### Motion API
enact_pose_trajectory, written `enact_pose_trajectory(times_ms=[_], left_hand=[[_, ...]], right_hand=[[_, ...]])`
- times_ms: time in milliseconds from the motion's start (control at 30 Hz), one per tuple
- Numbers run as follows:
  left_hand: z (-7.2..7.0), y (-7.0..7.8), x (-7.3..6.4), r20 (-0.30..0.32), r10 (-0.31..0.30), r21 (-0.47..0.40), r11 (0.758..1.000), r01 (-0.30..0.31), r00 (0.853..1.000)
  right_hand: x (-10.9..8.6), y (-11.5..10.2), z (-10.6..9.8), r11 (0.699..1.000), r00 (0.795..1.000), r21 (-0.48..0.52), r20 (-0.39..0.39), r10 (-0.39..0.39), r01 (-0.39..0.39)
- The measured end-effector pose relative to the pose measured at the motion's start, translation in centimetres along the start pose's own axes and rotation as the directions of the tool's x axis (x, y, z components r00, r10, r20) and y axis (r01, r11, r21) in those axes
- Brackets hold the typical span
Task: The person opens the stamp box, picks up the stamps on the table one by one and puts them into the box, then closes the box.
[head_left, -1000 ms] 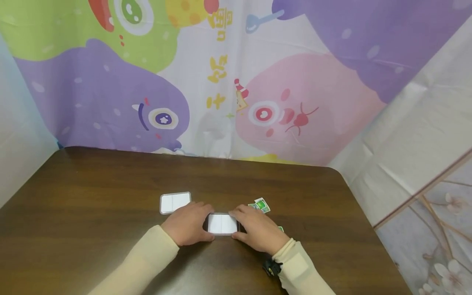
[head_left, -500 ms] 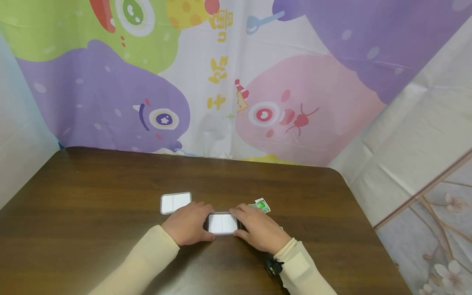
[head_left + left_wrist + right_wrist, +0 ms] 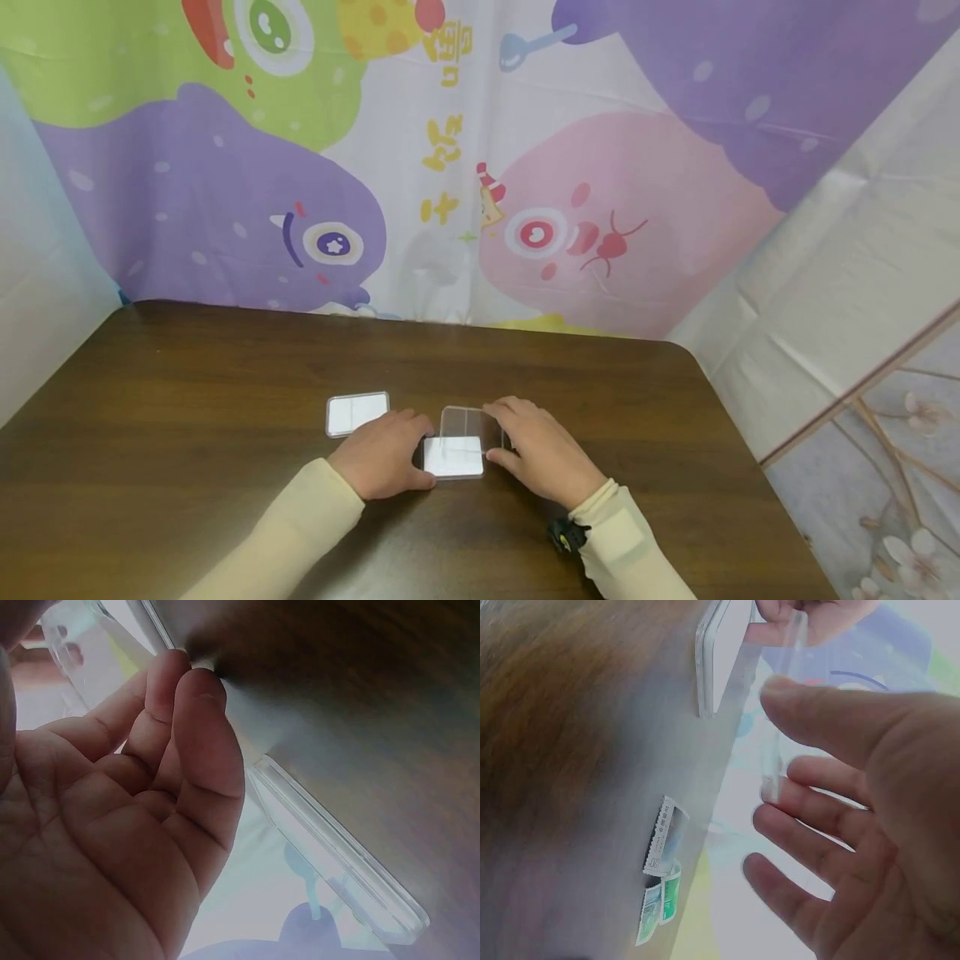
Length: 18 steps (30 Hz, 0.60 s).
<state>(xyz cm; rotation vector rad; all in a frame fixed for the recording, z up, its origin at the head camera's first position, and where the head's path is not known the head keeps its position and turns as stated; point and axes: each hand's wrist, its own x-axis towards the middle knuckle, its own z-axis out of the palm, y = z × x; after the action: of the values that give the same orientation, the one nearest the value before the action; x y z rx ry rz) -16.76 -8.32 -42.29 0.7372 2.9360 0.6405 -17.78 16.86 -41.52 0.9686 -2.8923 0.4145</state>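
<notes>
My right hand [image 3: 551, 458] pinches a clear plastic lid [image 3: 457, 421] between thumb and fingers, tilted above and behind a shallow case base [image 3: 453, 462] with a white insert. In the right wrist view the lid [image 3: 771, 765] shows edge-on, apart from the base [image 3: 724, 671]. My left hand [image 3: 382, 454] grips the base's left end, thumb at its near corner and fingers at the far one. A second clear case [image 3: 356, 414] with a white insert lies just beyond the left hand; the left wrist view shows its side.
Several postage stamps [image 3: 660, 847] lie on the table near the right hand, seen in the right wrist view and hidden by that hand in the head view. The dark wooden table [image 3: 225, 358] ends at a cartoon-printed curtain [image 3: 435, 275].
The right hand has lifted the clear lid off the case and moved it up and to the right. The left hand stays on the base, and the stamps are now covered in the head view.
</notes>
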Motion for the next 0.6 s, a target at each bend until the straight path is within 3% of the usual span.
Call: enact_pose_trajectory(times_ms=[200, 600], left_hand=[[-0.07, 0.07, -0.03, 0.000, -0.002, 0.003, 1.000, 0.002, 1.000], [-0.25, 0.13, -0.16, 0.004, 0.004, 0.022, 1.000, -0.004, 1.000]], right_hand=[[0.17, 0.12, -0.10, 0.999, 0.996, 0.001, -0.077, 0.039, -0.039], [0.18, -0.03, -0.25, 0.997, 0.994, -0.007, -0.076, 0.075, -0.076]])
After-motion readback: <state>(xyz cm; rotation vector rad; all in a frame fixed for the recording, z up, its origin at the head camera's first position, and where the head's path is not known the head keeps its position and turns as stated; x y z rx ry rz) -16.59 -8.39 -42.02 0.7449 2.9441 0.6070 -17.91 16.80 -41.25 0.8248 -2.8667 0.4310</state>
